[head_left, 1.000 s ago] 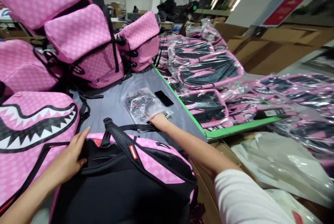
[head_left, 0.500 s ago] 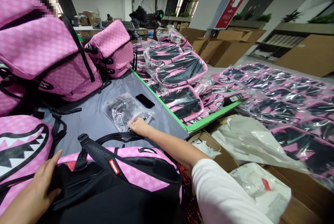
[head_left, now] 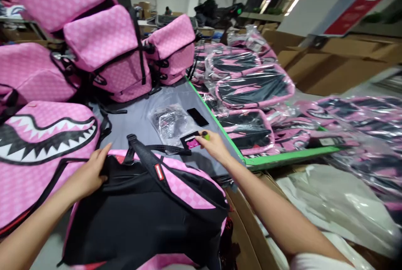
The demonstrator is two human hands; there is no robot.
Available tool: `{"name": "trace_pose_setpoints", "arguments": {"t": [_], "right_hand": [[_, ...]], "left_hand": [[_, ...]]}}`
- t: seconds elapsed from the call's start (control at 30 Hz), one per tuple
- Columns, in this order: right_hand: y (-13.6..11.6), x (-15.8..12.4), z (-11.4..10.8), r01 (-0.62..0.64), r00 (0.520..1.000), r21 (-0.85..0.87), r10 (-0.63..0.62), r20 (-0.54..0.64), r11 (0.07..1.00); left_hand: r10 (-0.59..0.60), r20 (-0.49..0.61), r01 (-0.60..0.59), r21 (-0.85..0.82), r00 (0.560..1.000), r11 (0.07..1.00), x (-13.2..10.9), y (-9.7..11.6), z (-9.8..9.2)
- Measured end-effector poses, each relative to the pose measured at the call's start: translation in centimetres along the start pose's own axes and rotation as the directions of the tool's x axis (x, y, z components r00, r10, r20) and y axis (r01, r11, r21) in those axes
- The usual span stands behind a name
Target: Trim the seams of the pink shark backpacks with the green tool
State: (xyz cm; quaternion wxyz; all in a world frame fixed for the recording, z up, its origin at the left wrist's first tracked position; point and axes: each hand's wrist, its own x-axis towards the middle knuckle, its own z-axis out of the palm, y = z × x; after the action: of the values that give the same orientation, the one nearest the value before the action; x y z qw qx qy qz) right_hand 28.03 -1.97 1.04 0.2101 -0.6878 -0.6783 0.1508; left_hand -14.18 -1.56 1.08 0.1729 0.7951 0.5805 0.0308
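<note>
A pink checkered backpack lies back-up in front of me on the grey table, its black panel and straps facing up. My left hand rests on its left top corner, fingers curled over the black fabric. My right hand pinches a small black and pink card just pulled from a clear plastic bag of tags. A green thing shows at my fingertips; I cannot name it.
Pink backpacks are stacked at the table's back and left, one with a shark-mouth print. A black phone lies by the green table edge. Plastic-wrapped backpacks cover the right. Open cardboard boxes stand below.
My right hand has come out of the plastic bag holding a small card and drawn back to the right. My left hand stays on the backpack. The camera swung.
</note>
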Motion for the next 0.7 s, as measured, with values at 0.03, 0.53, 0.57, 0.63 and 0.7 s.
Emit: {"name": "trace_pose_setpoints", "arguments": {"t": [0.03,0.53,0.57,0.63,0.7], "right_hand": [[-1.0,-0.6,-0.9,0.004,1.0,0.087,-0.004,-0.001,0.996],[-18.1,-6.3,0.3,0.17,0.901,0.603,-0.371,0.226,0.779],[-18.6,-6.5,0.6,0.167,0.905,0.607,-0.365,0.218,0.777],[-19.3,-6.7,1.2,0.134,0.912,0.621,-0.342,0.229,0.772],[-19.7,-6.8,1.9,0.11,0.883,0.629,-0.367,0.294,0.77]], "left_hand": [[-0.023,0.019,0.023,-0.003,1.0,1.0,0.0,0.4,-0.3],[0.042,-0.421,-0.304,-0.579,0.906,0.757,-8.7,9.3,-0.3],[-0.012,-0.397,-0.272,-0.648,0.918,0.712,-9.0,9.6,0.1],[-0.153,-0.394,-0.228,-0.759,0.906,0.609,-9.3,9.7,1.0],[-0.206,-0.391,-0.237,-0.819,0.897,0.523,-9.4,9.4,1.8]]}}
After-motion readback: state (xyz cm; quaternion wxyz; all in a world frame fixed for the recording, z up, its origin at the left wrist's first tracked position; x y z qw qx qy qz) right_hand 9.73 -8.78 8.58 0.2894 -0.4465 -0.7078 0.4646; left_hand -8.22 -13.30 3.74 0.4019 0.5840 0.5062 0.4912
